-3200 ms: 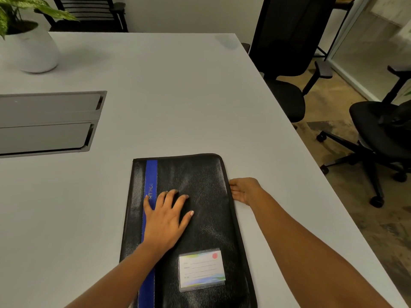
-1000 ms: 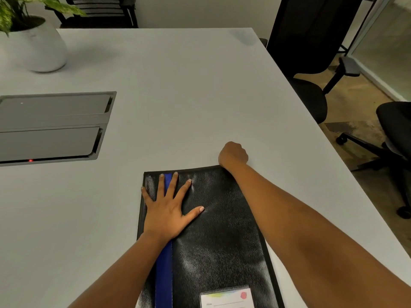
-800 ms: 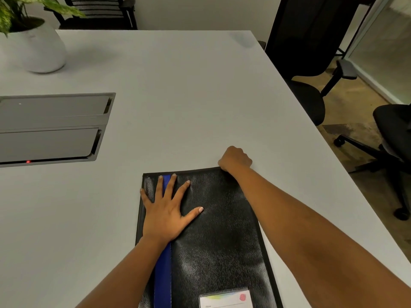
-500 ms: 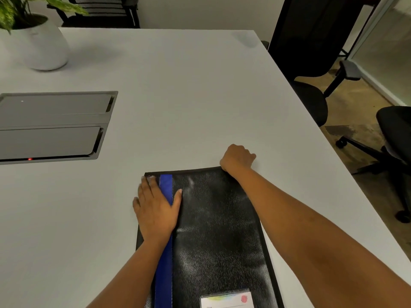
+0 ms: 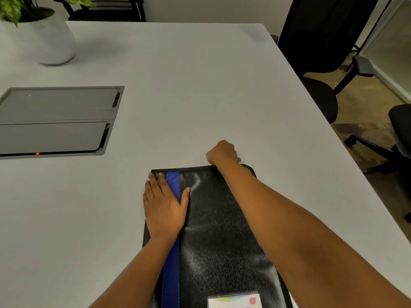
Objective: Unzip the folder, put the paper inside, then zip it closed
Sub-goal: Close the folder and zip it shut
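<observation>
- The folder (image 5: 222, 230) lies flat on the table (image 5: 189, 90) at 6 o'clock of the view, its near end cut off by the frame.
- The left hand (image 5: 164, 207) lies palm down with straight fingers on the folder's 11 o'clock corner, pinning it.
- The right hand (image 5: 222, 153) is curled into a fist on the folder's far edge at about 1 o'clock. The knuckles hide what it pinches; I judge it to be the zip pull.
- No paper shows anywhere, and the folder lies flat with no gap in sight.
- Progress, as a judgement: a zip stroke along the far edge is in hand. Whether it is the opening or the closing stroke cannot be told. With no loose sheet in view, the closing is the likelier.
- If it is the closing, only the run to the end of the track is left.
- The folder is a black rectangle with rounded corners, and its pebbled, leather-like skin is glossy. A smooth blue stripe (image 5: 172, 183) runs lengthwise near its 9 o'clock side.
- A clear label pocket (image 5: 233, 302) sits at the folder's 5 o'clock.
- The table is matt, pale and smooth. A grey hatch (image 5: 55, 121) is set in it at 9 o'clock and a round white pot (image 5: 51, 41) stands at 10 o'clock.
</observation>
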Demonstrator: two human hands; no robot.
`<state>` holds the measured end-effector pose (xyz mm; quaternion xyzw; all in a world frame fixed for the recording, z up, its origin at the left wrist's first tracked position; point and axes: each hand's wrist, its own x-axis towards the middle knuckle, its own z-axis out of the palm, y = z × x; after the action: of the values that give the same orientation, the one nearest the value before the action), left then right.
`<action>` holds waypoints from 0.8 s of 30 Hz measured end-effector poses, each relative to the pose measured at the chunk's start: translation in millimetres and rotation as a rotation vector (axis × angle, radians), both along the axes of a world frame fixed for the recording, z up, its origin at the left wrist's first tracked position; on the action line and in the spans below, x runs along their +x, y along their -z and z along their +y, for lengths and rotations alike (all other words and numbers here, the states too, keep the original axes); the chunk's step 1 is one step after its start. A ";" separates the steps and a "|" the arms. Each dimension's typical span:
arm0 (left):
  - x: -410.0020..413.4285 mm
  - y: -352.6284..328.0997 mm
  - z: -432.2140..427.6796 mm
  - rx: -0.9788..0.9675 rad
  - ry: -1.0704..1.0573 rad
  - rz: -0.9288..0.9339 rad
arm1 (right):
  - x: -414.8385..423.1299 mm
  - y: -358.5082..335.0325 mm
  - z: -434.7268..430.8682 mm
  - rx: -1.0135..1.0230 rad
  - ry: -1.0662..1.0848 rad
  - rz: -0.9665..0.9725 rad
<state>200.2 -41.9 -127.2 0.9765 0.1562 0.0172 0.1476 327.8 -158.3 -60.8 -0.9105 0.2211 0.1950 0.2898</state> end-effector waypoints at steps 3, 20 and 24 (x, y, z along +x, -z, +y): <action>0.0 -1.4 0.3 0.000 0.007 0.015 | -1.8 0.8 16.6 0.032 -0.006 -0.021; 0.2 -3.4 28.6 -0.105 0.088 -0.043 | -14.4 9.5 37.1 -0.203 -0.461 -0.180; -5.8 -2.7 51.2 -0.075 0.049 0.029 | -14.2 3.2 39.9 -0.198 -0.466 -0.188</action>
<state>194.4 9.3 -124.4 0.9740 0.1348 -0.0064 0.1822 313.6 -118.4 -64.0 -0.9749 -0.0042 0.1485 0.1659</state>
